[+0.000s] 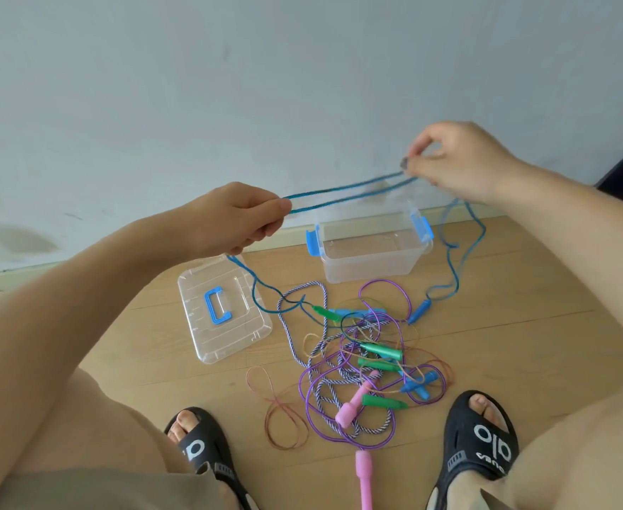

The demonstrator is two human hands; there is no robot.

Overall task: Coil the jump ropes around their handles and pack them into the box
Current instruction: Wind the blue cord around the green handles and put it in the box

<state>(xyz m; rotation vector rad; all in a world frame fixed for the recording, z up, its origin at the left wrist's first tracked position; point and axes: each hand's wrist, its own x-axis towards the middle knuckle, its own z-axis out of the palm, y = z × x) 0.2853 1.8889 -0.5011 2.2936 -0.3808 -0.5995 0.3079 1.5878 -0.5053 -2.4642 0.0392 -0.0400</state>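
The left hand [242, 219] grips the blue rope [343, 195] in a fist, and the right hand [461, 160] pinches it, two strands taut between them above the open clear box [370, 265]. The other ropes [361, 369] lie tangled on the near floor, the lid [225, 314] at left.

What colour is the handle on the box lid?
Blue, on the clear lid lying flat on the floor; head view.

Both bare forearms extended forward, raised above the box [370, 252]. Left hand [240, 215] up and left of the box, fingers curled, gripping the rope [343, 195]. Right hand [457, 160] higher, up and right of the box, thumb and fingertips pinching the rope.
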